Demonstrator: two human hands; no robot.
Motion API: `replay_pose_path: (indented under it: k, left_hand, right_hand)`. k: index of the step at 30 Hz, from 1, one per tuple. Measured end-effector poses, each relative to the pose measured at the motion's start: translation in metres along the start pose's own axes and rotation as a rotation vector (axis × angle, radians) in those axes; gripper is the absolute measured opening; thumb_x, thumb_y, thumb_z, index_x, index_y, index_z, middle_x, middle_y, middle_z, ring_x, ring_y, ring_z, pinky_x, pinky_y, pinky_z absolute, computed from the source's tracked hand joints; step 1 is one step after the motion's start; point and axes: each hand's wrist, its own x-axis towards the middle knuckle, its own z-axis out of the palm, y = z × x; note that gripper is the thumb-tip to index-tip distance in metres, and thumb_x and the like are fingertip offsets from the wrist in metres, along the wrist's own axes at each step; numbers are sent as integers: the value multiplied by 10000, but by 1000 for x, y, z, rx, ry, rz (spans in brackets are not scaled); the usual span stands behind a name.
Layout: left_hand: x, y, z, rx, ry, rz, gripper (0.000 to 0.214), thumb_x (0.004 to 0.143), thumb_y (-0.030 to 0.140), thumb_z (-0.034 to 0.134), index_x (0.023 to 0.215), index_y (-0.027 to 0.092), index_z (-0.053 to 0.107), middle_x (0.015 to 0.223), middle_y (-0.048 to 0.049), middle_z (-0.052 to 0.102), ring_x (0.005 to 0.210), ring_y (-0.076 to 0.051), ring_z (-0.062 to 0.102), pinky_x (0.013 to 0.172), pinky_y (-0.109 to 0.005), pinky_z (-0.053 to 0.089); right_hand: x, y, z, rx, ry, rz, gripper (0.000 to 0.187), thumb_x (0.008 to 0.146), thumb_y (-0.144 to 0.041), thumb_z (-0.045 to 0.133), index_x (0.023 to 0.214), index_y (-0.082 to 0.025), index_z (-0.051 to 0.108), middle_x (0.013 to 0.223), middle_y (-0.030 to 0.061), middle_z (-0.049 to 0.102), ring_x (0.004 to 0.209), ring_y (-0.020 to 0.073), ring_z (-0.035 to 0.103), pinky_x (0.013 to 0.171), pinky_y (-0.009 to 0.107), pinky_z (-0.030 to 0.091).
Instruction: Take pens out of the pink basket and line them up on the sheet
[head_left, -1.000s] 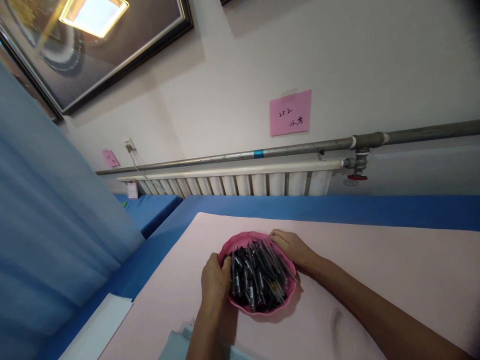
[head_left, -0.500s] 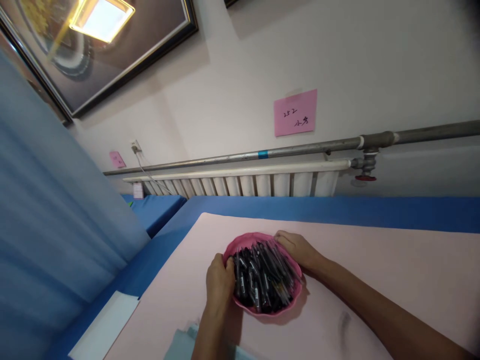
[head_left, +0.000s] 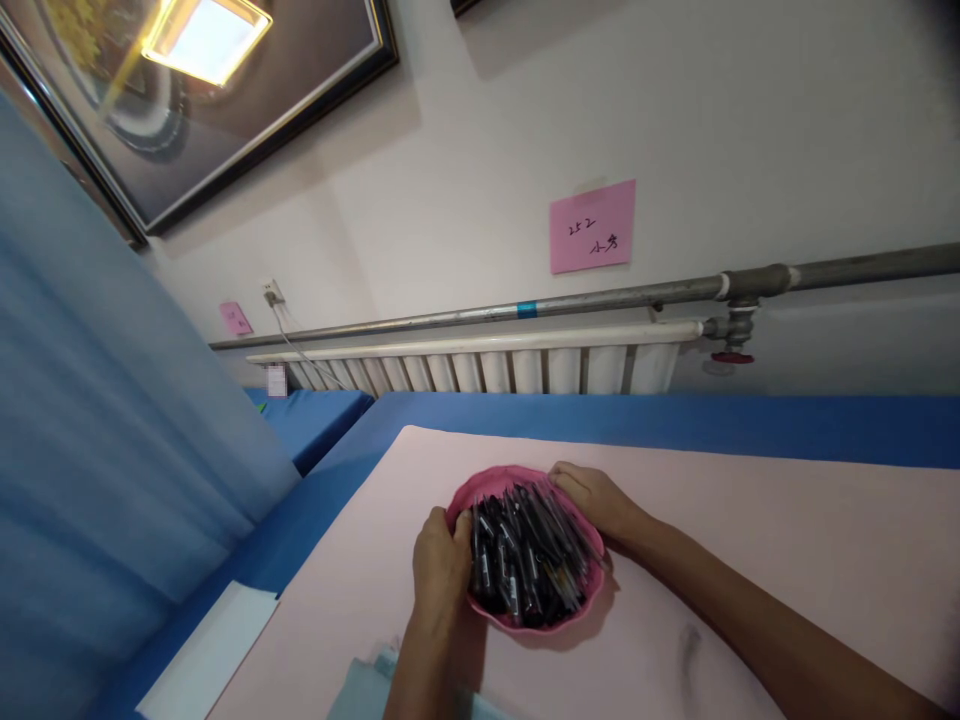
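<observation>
A round pink bowl (head_left: 487, 484) sits on a pale pink mat (head_left: 750, 540) and is heaped with several black pens (head_left: 525, 560). My left hand (head_left: 439, 565) grips the bowl's near left rim, fingers curled over the edge and touching the pens. My right hand (head_left: 592, 500) holds the far right rim, fingers wrapped over it. Both forearms reach in from the bottom of the view.
The mat lies on a blue table (head_left: 675, 415) set against a wall with a white radiator (head_left: 487, 365) and a grey pipe (head_left: 825, 272). A pink note (head_left: 592, 225) hangs on the wall. A blue curtain (head_left: 90, 450) stands at left, a white sheet (head_left: 202, 650) below it.
The view shifted slightly, so the bowl and hands appear a little further right. Both hands keep the same hold on the bowl's rim.
</observation>
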Motion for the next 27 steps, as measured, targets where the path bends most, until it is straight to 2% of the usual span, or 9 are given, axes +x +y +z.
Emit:
replay_pose_path:
  k: [10, 15, 19, 23, 27]
  left_hand:
    - [-3, 3, 2, 36, -7, 1, 289, 870, 359, 331, 832, 158, 535, 859, -121, 646, 799, -225, 577, 659, -295, 358]
    - [-10, 7, 10, 29, -15, 28, 292, 891, 305, 284, 814, 161, 526, 848, -106, 632, 789, -204, 566, 674, -286, 346]
    - [-11, 10, 16, 10, -65, 68, 284, 895, 265, 272, 821, 161, 525, 836, -95, 625, 776, -187, 557, 670, -277, 341]
    - [-13, 14, 19, -44, -124, 131, 270, 885, 222, 294, 789, 161, 539, 793, -79, 631, 730, -165, 550, 657, -265, 341]
    - [-23, 20, 25, -80, -196, 222, 268, 872, 214, 322, 734, 164, 546, 773, -72, 635, 695, -155, 539, 647, -263, 343]
  right_hand:
    - [-2, -4, -4, -101, -48, 9, 274, 831, -248, 290, 583, -220, 404, 610, 12, 550, 604, 158, 497, 594, 267, 383]
    - [0, -5, -18, -257, -142, 16, 266, 809, -196, 301, 550, -217, 357, 580, 7, 511, 578, 147, 449, 586, 261, 348]
    - [-5, -10, -34, -388, -233, 30, 292, 820, -177, 285, 542, -217, 364, 577, 29, 526, 576, 155, 467, 596, 268, 347]
    - [-28, -18, -54, -474, -326, 67, 307, 831, -225, 308, 552, -204, 435, 603, 64, 590, 573, 174, 519, 566, 272, 350]
    - [-70, -29, -70, -523, -374, 179, 336, 844, -246, 281, 607, -191, 512, 665, 104, 648, 602, 208, 575, 566, 290, 365]
